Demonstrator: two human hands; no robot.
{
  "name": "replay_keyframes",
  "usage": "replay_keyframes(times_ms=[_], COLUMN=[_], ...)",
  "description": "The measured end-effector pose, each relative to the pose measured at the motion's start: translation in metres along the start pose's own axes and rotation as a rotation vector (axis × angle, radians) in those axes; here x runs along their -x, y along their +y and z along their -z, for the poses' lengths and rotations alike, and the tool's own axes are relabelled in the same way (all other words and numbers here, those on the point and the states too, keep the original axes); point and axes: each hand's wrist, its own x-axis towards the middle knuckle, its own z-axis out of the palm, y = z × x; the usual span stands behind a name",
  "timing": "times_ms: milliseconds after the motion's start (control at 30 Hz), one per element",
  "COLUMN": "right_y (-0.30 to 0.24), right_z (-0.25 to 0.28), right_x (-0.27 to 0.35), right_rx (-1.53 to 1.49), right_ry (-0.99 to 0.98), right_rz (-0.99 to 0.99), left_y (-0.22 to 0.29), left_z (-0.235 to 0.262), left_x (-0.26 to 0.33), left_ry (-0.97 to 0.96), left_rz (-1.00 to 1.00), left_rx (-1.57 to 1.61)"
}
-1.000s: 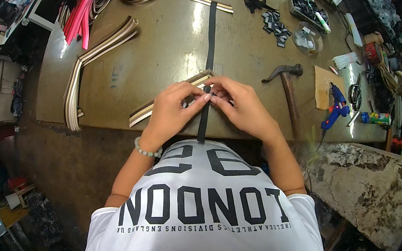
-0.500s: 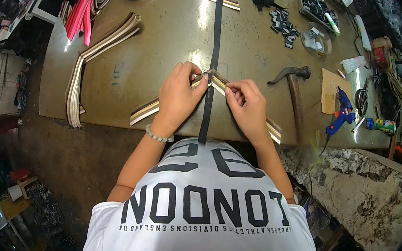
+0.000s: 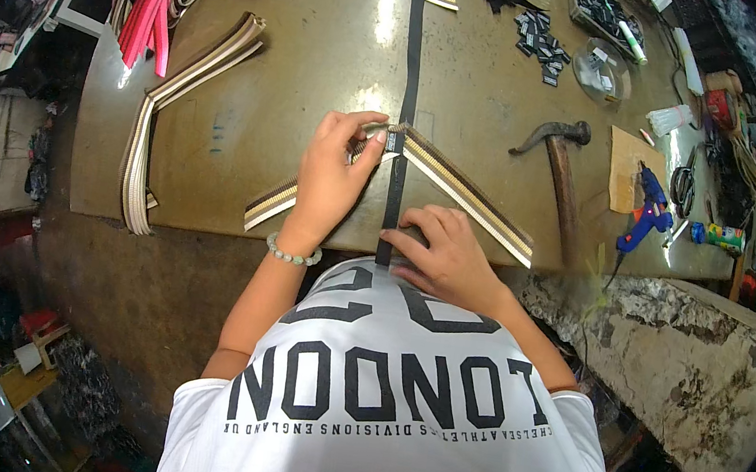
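Hands number two: the left hand (image 3: 341, 171) pinches one striped band (image 3: 471, 195) just left of its peak, thumb and forefinger nearly together; the right hand (image 3: 441, 253) has half-curled fingers at one black strap (image 3: 413, 63), though whether they grip it I cannot tell. The band lies near the table's front edge, bent into an inverted V, brown, tan and white, with one black tab (image 3: 395, 145) at its fold. One hammer (image 3: 560, 173) and one blue glue gun (image 3: 647, 211) lie rightward on the shiny, olive-brown table (image 3: 274, 84); dark floor (image 3: 126, 319) shows at left.
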Motion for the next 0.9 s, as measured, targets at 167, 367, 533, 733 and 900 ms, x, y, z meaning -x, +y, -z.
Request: replay_keyframes(times_ms=[167,367,533,733,900], right_y=[0.004,0.023,0.062,0.083,0.084], right_z=[-0.023,-0.005,0.02,0.019,0.012], right_x=[-0.003,-0.028,-0.074,-0.098,-0.097], right_rx=[-0.142,-0.034,-0.183,-0.578,-0.593], right_ry=[0.062,0.105,0.153,0.042,0.054], right_rz=[-0.116,-0.079,-0.162,-0.591,-0.627], left_y=[0.0,-0.001,-0.004,-0.004,-0.006], left_z=[0.001,0.0,0.001,0.002,0.001], left_x=[0.003,0.003,0.002,0.001,0.002], left_ry=[-0.056,-0.042,-0.056,-0.078,-0.066], left_rz=[-0.022,-0.026,-0.023,-0.006,-0.026], left_rx=[-0.059,-0.077,-0.082,-0.09,-0.091])
